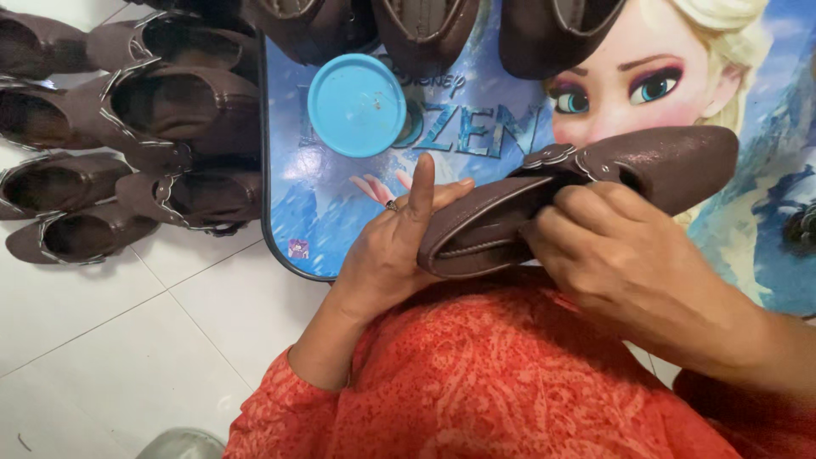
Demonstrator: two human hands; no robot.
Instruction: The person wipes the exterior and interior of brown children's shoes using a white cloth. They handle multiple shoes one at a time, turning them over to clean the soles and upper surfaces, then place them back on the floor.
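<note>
On the far left, a bunch of dark brown leather shoes with silver edge trim (pixel 127 127) sit close together on the white tiled floor (pixel 110 340). Just beside them is a low table with a blue cartoon picture top (pixel 323 229). A round light blue plastic lid (pixel 357 104) lies flat on that table, near its left side. More brown shoes (pixel 425 30) rest along the table's far edge, above the lid.

Next comes the left hand (pixel 395 242). It has a ring on one finger. Its palm is pressed against the heel end of a brown leather slip-on shoe with a small metal flower on top (pixel 663 166), and one finger sticks straight up. The shoe lies on its side, up in the air over the table and close to the person's orange patterned top (pixel 493 382). Its toe points to the right.

The right hand (pixel 616 255) is wrapped over the middle of the same shoe, with the fingers curled at the opening. I cannot tell what the fingertips are doing inside, since they are hidden. Both hands are clamped on this one shoe, near each other but not touching.
</note>
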